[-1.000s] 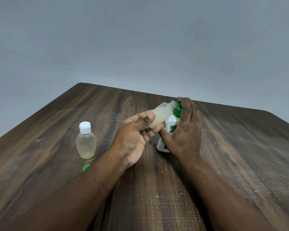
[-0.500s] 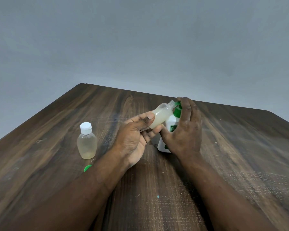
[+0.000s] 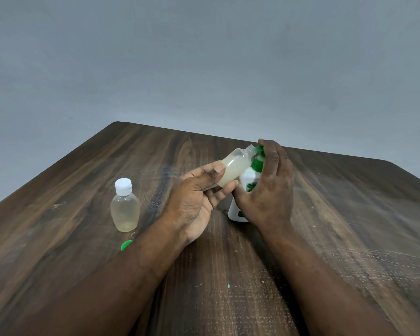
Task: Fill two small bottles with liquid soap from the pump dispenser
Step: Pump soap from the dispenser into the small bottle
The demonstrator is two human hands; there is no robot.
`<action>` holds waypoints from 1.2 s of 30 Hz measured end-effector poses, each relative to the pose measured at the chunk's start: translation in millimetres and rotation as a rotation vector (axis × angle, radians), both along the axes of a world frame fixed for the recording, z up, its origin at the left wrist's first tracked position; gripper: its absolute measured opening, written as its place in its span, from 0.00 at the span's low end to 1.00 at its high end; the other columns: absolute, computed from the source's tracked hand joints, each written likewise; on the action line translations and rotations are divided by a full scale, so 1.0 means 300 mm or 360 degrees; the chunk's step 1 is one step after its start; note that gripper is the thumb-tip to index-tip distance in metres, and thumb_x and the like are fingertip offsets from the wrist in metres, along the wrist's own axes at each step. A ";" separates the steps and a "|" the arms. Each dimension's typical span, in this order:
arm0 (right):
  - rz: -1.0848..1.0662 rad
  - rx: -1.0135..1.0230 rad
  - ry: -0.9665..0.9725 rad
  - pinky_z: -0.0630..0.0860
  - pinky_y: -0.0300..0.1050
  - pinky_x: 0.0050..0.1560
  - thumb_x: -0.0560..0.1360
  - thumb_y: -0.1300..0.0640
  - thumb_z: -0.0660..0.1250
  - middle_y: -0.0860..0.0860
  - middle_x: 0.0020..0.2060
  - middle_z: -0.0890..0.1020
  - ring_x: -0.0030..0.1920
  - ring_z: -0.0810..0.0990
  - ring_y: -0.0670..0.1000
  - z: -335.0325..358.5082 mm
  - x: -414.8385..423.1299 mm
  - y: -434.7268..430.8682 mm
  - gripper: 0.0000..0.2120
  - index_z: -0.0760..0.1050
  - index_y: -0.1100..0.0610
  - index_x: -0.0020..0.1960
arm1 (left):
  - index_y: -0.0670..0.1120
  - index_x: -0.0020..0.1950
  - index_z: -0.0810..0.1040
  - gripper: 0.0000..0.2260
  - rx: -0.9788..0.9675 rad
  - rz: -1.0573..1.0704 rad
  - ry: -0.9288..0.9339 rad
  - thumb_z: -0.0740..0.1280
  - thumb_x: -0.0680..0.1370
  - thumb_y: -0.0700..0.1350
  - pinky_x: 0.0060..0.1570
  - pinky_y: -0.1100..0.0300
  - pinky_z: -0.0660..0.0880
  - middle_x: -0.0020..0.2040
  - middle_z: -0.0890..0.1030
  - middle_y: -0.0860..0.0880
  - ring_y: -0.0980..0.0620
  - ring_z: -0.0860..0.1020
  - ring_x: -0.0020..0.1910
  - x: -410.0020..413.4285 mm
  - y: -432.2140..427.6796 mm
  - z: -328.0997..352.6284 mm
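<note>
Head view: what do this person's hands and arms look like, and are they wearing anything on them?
Both are bare. The left hand and the right hand wear no gloves, and no ring shows on the fingers that are in view. The forearms are uncovered down to the bottom edge of the picture: no sleeves, no watch, no wristband.

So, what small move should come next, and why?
Probably the right hand should press down the top of the pump dispenser. The left hand holds the uncapped bottle tilted with its mouth at the green spout, and the bottle looks only partly full.
</note>
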State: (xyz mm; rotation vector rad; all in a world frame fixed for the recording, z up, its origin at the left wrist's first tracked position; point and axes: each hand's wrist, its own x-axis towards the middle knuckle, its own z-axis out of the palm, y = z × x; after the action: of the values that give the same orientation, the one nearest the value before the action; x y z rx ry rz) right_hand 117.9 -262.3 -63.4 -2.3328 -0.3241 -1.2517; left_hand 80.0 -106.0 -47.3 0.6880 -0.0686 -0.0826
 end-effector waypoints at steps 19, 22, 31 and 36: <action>-0.0004 0.0000 0.0002 0.74 0.61 0.68 0.68 0.41 0.70 0.58 0.74 0.71 0.71 0.71 0.59 -0.003 0.000 0.001 0.43 0.63 0.57 0.78 | 0.33 0.61 0.80 0.17 0.0000 0.0021 0.0024 0.73 0.75 0.39 0.44 0.60 0.83 0.55 0.86 0.37 0.44 0.85 0.51 0.000 -0.001 0.002; -0.0025 -0.0018 0.0005 0.75 0.63 0.66 0.69 0.42 0.74 0.58 0.73 0.72 0.71 0.72 0.59 -0.011 0.001 0.000 0.43 0.63 0.56 0.78 | 0.32 0.61 0.80 0.17 0.0000 0.0031 0.0046 0.73 0.75 0.39 0.43 0.60 0.83 0.56 0.86 0.37 0.44 0.85 0.52 -0.002 -0.002 0.001; 0.0000 -0.0002 0.0049 0.74 0.64 0.68 0.68 0.38 0.68 0.57 0.75 0.71 0.72 0.71 0.59 0.002 -0.005 0.000 0.45 0.63 0.57 0.79 | 0.33 0.62 0.80 0.20 0.0009 0.0016 0.0024 0.74 0.73 0.40 0.45 0.59 0.84 0.56 0.86 0.37 0.44 0.86 0.52 -0.001 -0.001 -0.002; -0.0011 0.0008 0.0056 0.74 0.65 0.67 0.68 0.38 0.68 0.58 0.74 0.71 0.72 0.72 0.60 0.003 -0.002 0.003 0.44 0.64 0.58 0.78 | 0.32 0.63 0.80 0.20 -0.0005 0.0014 0.0017 0.73 0.74 0.40 0.44 0.60 0.83 0.57 0.85 0.37 0.44 0.85 0.53 -0.001 -0.003 0.002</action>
State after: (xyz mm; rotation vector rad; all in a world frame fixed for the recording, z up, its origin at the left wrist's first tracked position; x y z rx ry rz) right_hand 117.2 -261.3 -62.4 -2.3509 -0.3011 -1.2117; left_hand 79.6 -107.0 -46.6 0.6848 -0.0556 -0.0776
